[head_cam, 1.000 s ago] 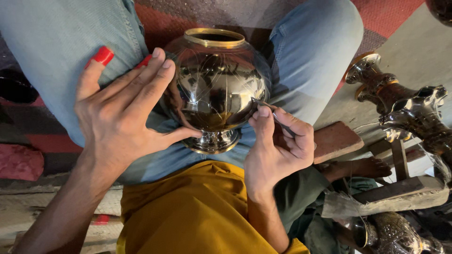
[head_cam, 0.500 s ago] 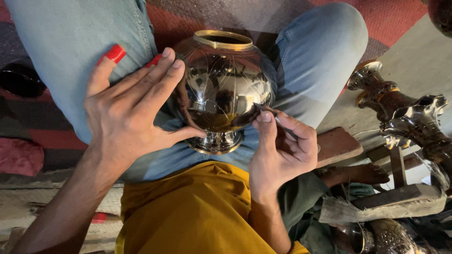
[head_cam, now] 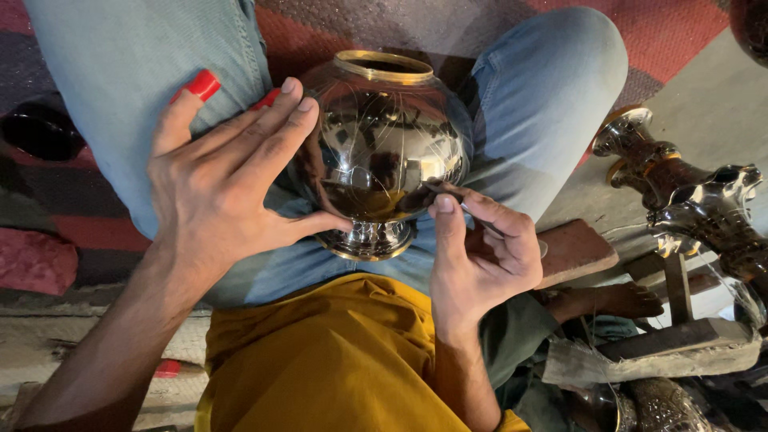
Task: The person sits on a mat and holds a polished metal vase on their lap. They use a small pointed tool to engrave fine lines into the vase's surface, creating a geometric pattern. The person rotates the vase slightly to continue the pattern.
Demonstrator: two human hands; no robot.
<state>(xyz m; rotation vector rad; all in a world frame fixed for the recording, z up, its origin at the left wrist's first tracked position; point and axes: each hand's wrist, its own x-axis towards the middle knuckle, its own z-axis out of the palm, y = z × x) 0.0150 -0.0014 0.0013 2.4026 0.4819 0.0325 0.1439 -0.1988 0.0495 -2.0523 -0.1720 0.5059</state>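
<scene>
A shiny round metal pot (head_cam: pixel 376 148) with a brass rim and a small foot lies tilted between my knees, resting on my blue jeans. My left hand (head_cam: pixel 220 180) presses flat against the pot's left side, thumb under its lower curve near the foot. My right hand (head_cam: pixel 480 256) pinches a thin metal engraving tool (head_cam: pixel 472 214), whose tip touches the pot's lower right surface. Fine scratched lines run across the polished surface.
Ornate metal pieces (head_cam: pixel 688 200) lie at the right on the grey floor, beside wooden blocks (head_cam: pixel 572 252) and a bare foot (head_cam: pixel 608 302). A dark bowl (head_cam: pixel 40 132) sits at the left on a red and grey rug. My yellow shirt (head_cam: pixel 320 360) fills the lower middle.
The view has shifted slightly; both hands stay on the pot. My right hand with the tool has crept a little along the pot's lower right side.
</scene>
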